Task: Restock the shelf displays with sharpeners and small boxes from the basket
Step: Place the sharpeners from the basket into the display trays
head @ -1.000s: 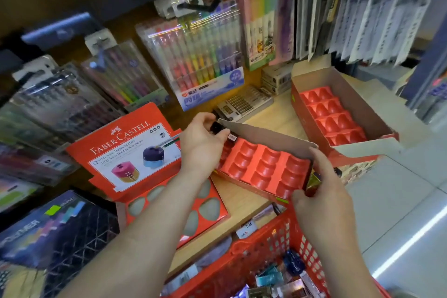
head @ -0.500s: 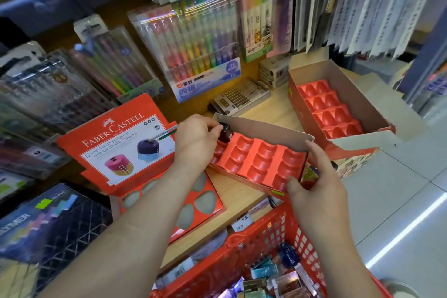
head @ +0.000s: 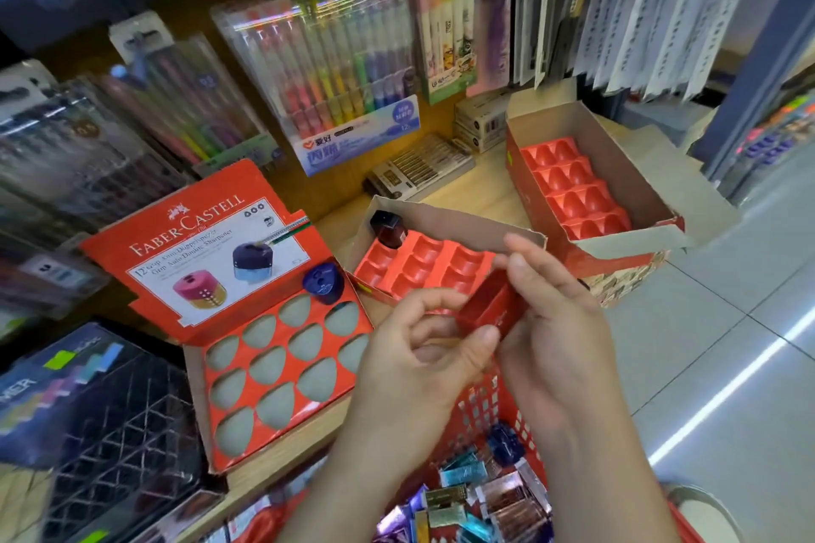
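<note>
Both our hands meet over the near rim of the red basket (head: 478,412), sharing a small red block (head: 490,308); motion blur keeps us from telling whether it is a sharpener or a box. Our left hand (head: 421,355) pinches its lower end with thumb and curled fingers. Our right hand (head: 553,322) wraps its upper side. The block sits tilted, just in front of the middle tray (head: 423,260), where a dark sharpener (head: 388,229) stands in the back left pocket. A blue sharpener (head: 324,280) sits in the top right hole of the Faber-Castell display (head: 282,362). Small boxes (head: 463,472) lie in the basket below our wrists.
</note>
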Motion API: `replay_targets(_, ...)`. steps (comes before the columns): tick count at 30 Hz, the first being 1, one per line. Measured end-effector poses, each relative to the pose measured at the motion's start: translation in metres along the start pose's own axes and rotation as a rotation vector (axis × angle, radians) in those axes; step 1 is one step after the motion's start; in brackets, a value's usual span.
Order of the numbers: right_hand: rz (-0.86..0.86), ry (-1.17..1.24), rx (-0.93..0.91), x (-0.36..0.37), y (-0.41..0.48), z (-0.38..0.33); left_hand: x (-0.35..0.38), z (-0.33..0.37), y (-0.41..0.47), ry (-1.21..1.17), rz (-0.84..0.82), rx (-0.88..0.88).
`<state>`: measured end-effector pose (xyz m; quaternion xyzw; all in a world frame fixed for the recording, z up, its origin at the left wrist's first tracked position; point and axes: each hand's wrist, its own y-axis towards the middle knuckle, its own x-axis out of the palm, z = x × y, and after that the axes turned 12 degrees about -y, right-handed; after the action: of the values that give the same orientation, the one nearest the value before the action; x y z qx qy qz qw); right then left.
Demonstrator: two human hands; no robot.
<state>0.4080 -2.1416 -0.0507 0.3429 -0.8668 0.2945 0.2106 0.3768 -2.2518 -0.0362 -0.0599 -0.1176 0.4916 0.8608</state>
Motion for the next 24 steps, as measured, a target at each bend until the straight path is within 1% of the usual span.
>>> replay_targets(4, 0.016, -0.175, -0.037, -0.004, -0.001, 0.012, -0.004, 0.009, 0.0, -0.08, 0.137, 0.06)
replay_targets(6, 0.001, -0.233, -0.045, -0.006, -0.004, 0.013, -0.013, 0.013, 0.003, -0.129, 0.131, 0.058)
replay_targets(7, 0.006, -0.249, -0.048, -0.006, -0.005, 0.012, -0.018, 0.014, 0.004, -0.138, 0.086, 0.046)
replay_targets(9, 0.05, -0.317, -0.063, -0.005, -0.005, 0.011, -0.026, 0.018, 0.004, -0.037, -0.021, 0.049)
replay_targets(11, 0.092, -0.416, -0.08, -0.003, -0.005, 0.01, -0.028, 0.023, 0.005, 0.072, -0.03, 0.079)
replay_targets(14, 0.134, -0.592, -0.148, 0.0, -0.005, 0.01, -0.027, 0.033, 0.015, 0.203, 0.037, 0.179)
replay_targets(15, 0.175, -0.676, -0.196, -0.002, -0.004, 0.01, -0.028, 0.037, 0.023, 0.235, 0.081, 0.217)
replay_targets(17, 0.311, -0.838, -0.308, -0.01, 0.002, 0.011, -0.031, 0.043, 0.044, 0.306, 0.196, 0.291)
replay_targets(19, 0.397, -1.012, -0.35, -0.021, 0.008, 0.013, -0.035, 0.045, 0.068, 0.444, 0.273, 0.373)
replay_targets(21, 0.336, -1.119, -0.301, -0.03, 0.011, 0.018, -0.035, 0.039, 0.089, 0.601, 0.299, 0.427)
replay_targets(24, 0.197, -1.119, -0.273, -0.032, 0.009, 0.026, -0.033, 0.021, 0.109, 0.786, 0.273, 0.463)
